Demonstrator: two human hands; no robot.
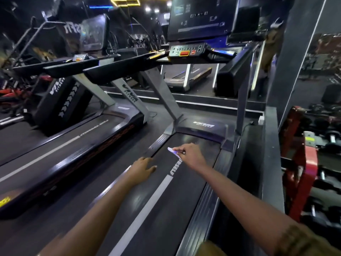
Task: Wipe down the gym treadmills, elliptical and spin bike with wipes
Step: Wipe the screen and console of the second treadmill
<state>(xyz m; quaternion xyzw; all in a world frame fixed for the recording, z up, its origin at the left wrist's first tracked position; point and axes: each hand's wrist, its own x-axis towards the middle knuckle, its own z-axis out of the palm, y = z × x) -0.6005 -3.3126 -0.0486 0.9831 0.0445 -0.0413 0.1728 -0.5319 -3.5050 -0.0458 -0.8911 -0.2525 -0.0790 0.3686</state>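
While both arms reach out over the nearest treadmill (184, 193), the right hand (192, 154) holds a small white wipe (171, 150), fingers clamped on it, low over the belt beside the white stripe (147, 209); contact with the belt unclear. The left hand (143, 168) is at the belt's left edge, fingers straight and slightly apart. A second treadmill (64, 150) stands to the left.

- A red dumbbell rack (311, 163) stands on the right, with dumbbells (330, 138) on its shelves.
- A dark grey pillar (295, 52) rises just left of the rack.
- A mirror (193, 78) runs along the far wall.
- Yellow-edged ceiling lights (125, 1) glow far overhead.
- Red weight equipment (11, 95) sits at the far left.
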